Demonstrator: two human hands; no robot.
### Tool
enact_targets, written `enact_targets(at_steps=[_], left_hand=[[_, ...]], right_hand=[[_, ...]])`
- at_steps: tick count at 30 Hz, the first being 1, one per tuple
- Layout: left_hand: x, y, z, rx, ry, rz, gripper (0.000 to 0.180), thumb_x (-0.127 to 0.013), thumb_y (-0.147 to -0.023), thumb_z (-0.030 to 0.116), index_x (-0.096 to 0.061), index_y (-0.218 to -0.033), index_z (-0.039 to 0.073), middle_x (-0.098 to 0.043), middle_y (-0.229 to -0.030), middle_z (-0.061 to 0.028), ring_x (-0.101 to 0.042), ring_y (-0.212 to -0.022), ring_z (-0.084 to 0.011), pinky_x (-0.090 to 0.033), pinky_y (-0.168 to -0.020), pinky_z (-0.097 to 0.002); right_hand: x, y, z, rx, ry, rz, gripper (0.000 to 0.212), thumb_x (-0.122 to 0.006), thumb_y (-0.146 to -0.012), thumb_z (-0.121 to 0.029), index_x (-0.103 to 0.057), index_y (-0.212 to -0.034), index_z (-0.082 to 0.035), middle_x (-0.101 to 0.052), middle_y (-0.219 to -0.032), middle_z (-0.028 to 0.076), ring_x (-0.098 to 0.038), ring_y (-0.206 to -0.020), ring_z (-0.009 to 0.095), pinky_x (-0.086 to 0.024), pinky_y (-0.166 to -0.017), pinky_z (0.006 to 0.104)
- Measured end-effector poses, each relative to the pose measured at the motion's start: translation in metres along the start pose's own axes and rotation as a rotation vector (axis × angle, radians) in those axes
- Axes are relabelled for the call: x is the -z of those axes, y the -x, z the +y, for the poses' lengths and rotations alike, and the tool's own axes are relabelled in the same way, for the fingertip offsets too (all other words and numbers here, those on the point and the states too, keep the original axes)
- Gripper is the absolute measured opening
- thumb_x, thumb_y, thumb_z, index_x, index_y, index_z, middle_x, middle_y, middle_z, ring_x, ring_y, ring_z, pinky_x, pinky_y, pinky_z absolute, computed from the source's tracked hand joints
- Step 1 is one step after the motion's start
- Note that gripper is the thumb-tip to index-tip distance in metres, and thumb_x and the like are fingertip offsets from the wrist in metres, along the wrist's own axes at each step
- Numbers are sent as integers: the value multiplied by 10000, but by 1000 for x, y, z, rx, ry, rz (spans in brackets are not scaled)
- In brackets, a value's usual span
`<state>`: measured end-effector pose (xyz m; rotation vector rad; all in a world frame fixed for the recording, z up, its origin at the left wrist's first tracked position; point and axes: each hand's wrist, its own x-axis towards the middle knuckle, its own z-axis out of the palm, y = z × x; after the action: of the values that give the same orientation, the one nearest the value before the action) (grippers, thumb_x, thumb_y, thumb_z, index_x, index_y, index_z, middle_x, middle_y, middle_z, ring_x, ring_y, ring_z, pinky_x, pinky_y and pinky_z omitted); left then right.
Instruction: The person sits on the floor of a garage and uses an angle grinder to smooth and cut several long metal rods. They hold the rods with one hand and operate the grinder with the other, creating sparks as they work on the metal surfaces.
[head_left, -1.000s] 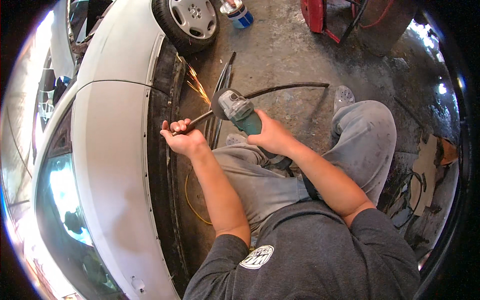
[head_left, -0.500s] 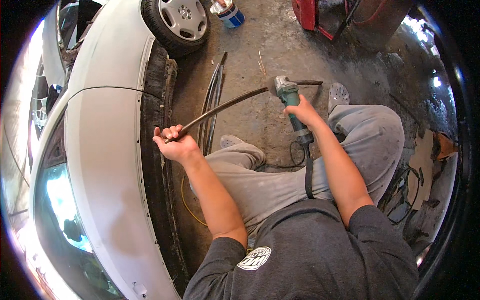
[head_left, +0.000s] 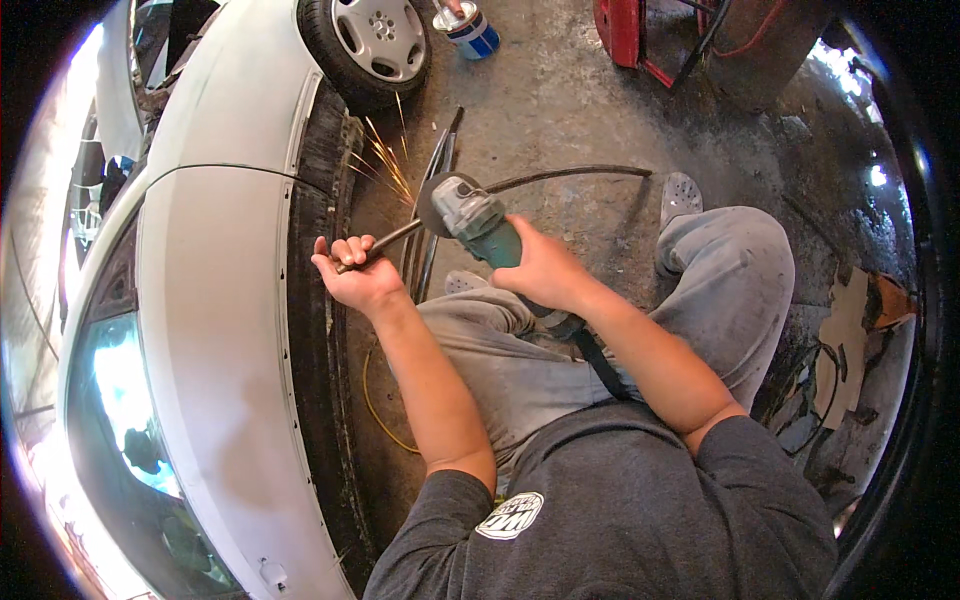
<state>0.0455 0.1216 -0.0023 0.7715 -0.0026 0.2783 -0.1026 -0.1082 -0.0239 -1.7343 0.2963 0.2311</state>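
My left hand (head_left: pixel 362 274) is closed round the near end of a long, curved dark metal strip (head_left: pixel 570 173), palm up. The strip runs off to the right, its far end over the concrete floor. In my right hand (head_left: pixel 545 265) is a green and grey angle grinder (head_left: pixel 487 232), gripped by its body. The grinder's disc (head_left: pixel 432 203) meets the strip a short way from my left fingers, and orange sparks (head_left: pixel 385 160) fly up and left from there. The grinder's head hides part of the strip. More long dark strips (head_left: pixel 440 160) lie on the floor behind.
A white car body (head_left: pixel 215 270) with a dark sill fills the left, its wheel (head_left: pixel 375 45) at the top. A blue and white can (head_left: pixel 470 35) stands beside the wheel. A red metal stand (head_left: pixel 617 35) is at the back. Cardboard (head_left: pixel 840 350) and cable lie at right.
The grinder has moved left along the strip, from near its far part to close by my left hand. The sparks now fly toward the car. My left hand has shifted only slightly.
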Motion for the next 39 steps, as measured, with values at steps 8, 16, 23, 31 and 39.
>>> enact_targets(at_steps=[8, 16, 23, 31, 39], left_hand=[[2, -7, -2, 30, 73, 49, 322, -360, -1150, 353, -556, -1123, 99, -382, -604, 12, -371, -545, -128, -412, -637, -323], [10, -13, -3, 84, 119, -73, 306, -378, -1143, 318, -594, -1115, 103, -396, -600, 11, -392, -540, -119, -409, -633, -306], [6, -12, -3, 56, 140, -117, 376, -398, -1125, 352, -666, -1056, 98, -387, -548, 18, -348, -491, -113, -366, -585, -298], [1, -8, -5, 31, 166, -194, 419, -396, -1117, 372, -691, -1026, 88, -393, -521, 20, -348, -454, -112, -360, -549, -304], [-3, -8, -4, 86, 224, -232, 505, -327, -1147, 420, -694, -1045, 88, -405, -527, 12, -390, -500, -137, -431, -623, -336]], right_hand=[[30, -30, 61, -60, -112, 95, 963, -801, -710, -259, -384, -1527, 36, -675, -1157, 210, -671, -1015, 285, -530, -885, 384], [81, -66, 156, -238, -252, 275, 941, -811, -705, -240, -393, -1500, 42, -656, -1225, 231, -668, -1047, 311, -533, -905, 402], [73, -37, 96, -208, -132, 221, 912, -805, -717, -248, -416, -1476, 73, -649, -1183, 181, -650, -1003, 274, -526, -865, 382], [23, 10, 11, 14, 1, 14, 971, -811, -721, -317, -389, -1517, 46, -665, -1234, 272, -664, -1138, 352, -506, -976, 405], [31, -1, 37, 23, -62, 109, 948, -813, -716, -300, -410, -1506, 35, -673, -1190, 224, -664, -1069, 316, -507, -949, 394]])
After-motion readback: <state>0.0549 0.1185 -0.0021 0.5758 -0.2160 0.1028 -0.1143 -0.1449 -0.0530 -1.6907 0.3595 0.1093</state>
